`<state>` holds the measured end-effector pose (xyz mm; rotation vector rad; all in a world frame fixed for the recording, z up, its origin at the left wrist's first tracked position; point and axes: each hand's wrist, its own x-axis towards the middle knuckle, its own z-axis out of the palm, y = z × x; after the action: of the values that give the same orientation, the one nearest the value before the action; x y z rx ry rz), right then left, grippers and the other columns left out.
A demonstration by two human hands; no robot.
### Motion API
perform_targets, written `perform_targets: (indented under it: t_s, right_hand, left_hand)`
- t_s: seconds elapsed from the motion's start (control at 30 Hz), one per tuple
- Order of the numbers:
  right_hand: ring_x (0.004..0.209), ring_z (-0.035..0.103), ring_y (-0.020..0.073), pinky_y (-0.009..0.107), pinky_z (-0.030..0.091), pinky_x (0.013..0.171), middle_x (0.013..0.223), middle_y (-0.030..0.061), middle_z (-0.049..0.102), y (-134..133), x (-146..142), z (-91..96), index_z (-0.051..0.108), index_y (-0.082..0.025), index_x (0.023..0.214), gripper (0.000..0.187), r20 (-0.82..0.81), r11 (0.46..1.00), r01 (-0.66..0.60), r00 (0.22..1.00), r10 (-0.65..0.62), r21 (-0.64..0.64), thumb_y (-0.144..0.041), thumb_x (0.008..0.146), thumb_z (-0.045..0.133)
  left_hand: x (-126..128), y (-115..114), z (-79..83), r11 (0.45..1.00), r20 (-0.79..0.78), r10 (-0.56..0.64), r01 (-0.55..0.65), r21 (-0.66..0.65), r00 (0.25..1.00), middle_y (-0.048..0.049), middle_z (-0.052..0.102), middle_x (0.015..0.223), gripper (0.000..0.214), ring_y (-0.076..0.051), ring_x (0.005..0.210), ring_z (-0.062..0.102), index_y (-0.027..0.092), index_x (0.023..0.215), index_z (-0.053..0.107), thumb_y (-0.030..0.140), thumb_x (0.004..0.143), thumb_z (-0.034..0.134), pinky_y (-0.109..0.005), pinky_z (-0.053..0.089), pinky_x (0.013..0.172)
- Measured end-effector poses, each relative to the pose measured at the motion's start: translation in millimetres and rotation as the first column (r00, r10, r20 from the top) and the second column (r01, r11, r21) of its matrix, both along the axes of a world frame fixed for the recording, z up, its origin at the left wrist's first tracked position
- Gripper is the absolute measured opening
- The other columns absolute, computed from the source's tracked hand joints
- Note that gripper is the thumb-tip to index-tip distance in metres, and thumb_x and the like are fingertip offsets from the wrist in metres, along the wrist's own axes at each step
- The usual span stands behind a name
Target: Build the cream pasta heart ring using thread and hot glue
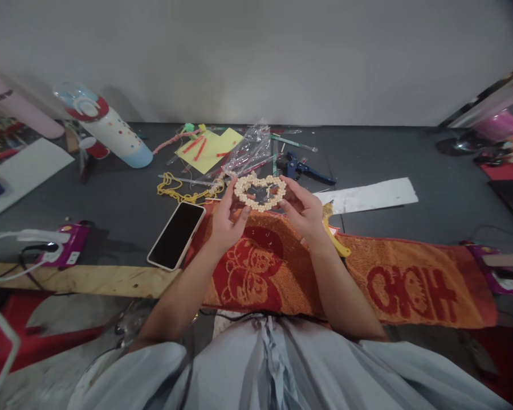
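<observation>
A cream-coloured beaded ring, roughly heart-shaped with an open middle, is held up between both hands over the back edge of an orange and red towel. Thumb and fingers of my left hand pinch its left side. On the opposite side, my right hand grips the rim in the same way. Parts of the fingers are hidden behind the ring. A yellow-handled tool lies partly hidden by my right forearm.
Left of the towel lies a phone, near yellow cord. Behind are yellow paper, a clear plastic bag and blue pliers-like cutters. A white strip lies right; a bottle stands left.
</observation>
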<state>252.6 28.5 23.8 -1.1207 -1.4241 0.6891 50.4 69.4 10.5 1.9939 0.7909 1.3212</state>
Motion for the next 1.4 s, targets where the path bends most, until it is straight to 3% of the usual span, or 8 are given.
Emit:
perform_targets:
  t_s: [0.13,0.23,0.4,0.6,0.8,1.1,1.3,1.4]
  right_hand:
    - [0.079,0.069,0.0171,0.035,0.062,0.077,0.105,0.0065,0.069,-0.6,-0.8,2.1,0.059,-0.029,0.136,0.046,-0.007,1.000,0.002,1.000,-0.002,0.026,-0.036,0.091,0.058]
    - [0.077,0.069,0.0160,0.034,0.062,0.076,0.102,0.0053,0.070,-0.5,-1.2,4.0,0.060,-0.028,0.134,0.045,0.016,0.999,0.021,1.000,-0.021,0.044,-0.034,0.090,0.059]
    - [0.075,0.068,0.0151,0.033,0.062,0.076,0.099,0.0045,0.070,-0.8,-0.9,6.7,0.059,-0.027,0.134,0.046,0.077,0.999,0.047,0.996,-0.048,0.006,-0.034,0.089,0.056]
    - [0.077,0.068,0.0161,0.034,0.062,0.077,0.101,0.0053,0.070,-1.0,-1.1,6.3,0.058,-0.028,0.136,0.046,0.043,1.000,0.015,0.999,-0.015,0.000,-0.034,0.090,0.056]
    - [0.078,0.069,0.0176,0.036,0.062,0.076,0.101,0.0054,0.070,-0.9,-0.9,4.4,0.058,-0.029,0.136,0.046,0.023,1.000,-0.002,1.000,0.001,0.012,-0.036,0.091,0.057]
    - [0.079,0.068,0.0161,0.033,0.061,0.078,0.099,0.0058,0.068,-0.9,-0.8,5.5,0.060,-0.025,0.133,0.044,0.008,1.000,0.002,1.000,-0.003,0.015,-0.031,0.089,0.058]
    - [0.077,0.068,0.0162,0.035,0.062,0.078,0.099,0.0050,0.069,-1.1,-0.4,5.9,0.058,-0.027,0.134,0.044,0.038,1.000,0.008,0.999,-0.008,0.005,-0.032,0.091,0.056]
    - [0.078,0.069,0.0169,0.037,0.063,0.078,0.104,0.0058,0.070,-0.8,-0.1,5.3,0.056,-0.029,0.137,0.046,0.037,1.000,-0.006,0.999,0.006,0.006,-0.033,0.092,0.056]
  left_hand:
    - [-1.0,0.7,-1.6,0.999,-0.021,0.035,-0.034,0.034,0.999,-0.0162,0.051,0.147,0.072,-0.029,0.139,0.048,0.025,0.155,0.024,0.051,0.094,0.051,-0.046,0.047,0.110]
    - [-0.5,1.0,-2.1,0.998,-0.014,0.038,-0.038,0.042,0.999,-0.0158,0.049,0.149,0.071,-0.030,0.143,0.042,0.025,0.155,0.025,0.051,0.094,0.051,-0.047,0.043,0.114]
    - [0.4,1.5,-2.5,0.999,-0.007,0.007,-0.007,0.032,1.000,-0.0149,0.048,0.150,0.072,-0.029,0.139,0.048,0.028,0.156,0.019,0.051,0.095,0.050,-0.047,0.047,0.111]
    - [-0.3,2.6,-2.6,0.999,-0.007,-0.008,0.008,0.042,1.000,-0.0149,0.044,0.153,0.072,-0.029,0.142,0.044,0.028,0.156,0.021,0.053,0.094,0.050,-0.045,0.045,0.113]
    - [0.0,1.1,-1.5,0.999,0.012,-0.031,0.031,-0.016,0.999,-0.0170,0.047,0.150,0.069,-0.026,0.130,0.058,0.028,0.155,0.020,0.047,0.096,0.050,-0.042,0.051,0.106]
    - [-1.5,2.5,-3.2,0.999,0.007,-0.043,0.043,0.018,0.999,-0.0148,0.041,0.156,0.074,-0.029,0.144,0.041,0.028,0.156,0.019,0.052,0.094,0.051,-0.046,0.041,0.116]
    - [-0.3,1.2,-2.5,0.998,0.036,-0.053,0.054,-0.026,0.998,-0.0139,0.046,0.153,0.067,-0.027,0.132,0.056,0.030,0.155,0.021,0.043,0.097,0.051,-0.043,0.047,0.111]
    - [0.8,0.5,-1.0,1.000,0.026,-0.015,0.015,0.002,1.000,-0.0133,0.046,0.152,0.065,-0.026,0.132,0.055,0.029,0.154,0.025,0.043,0.096,0.051,-0.043,0.046,0.112]
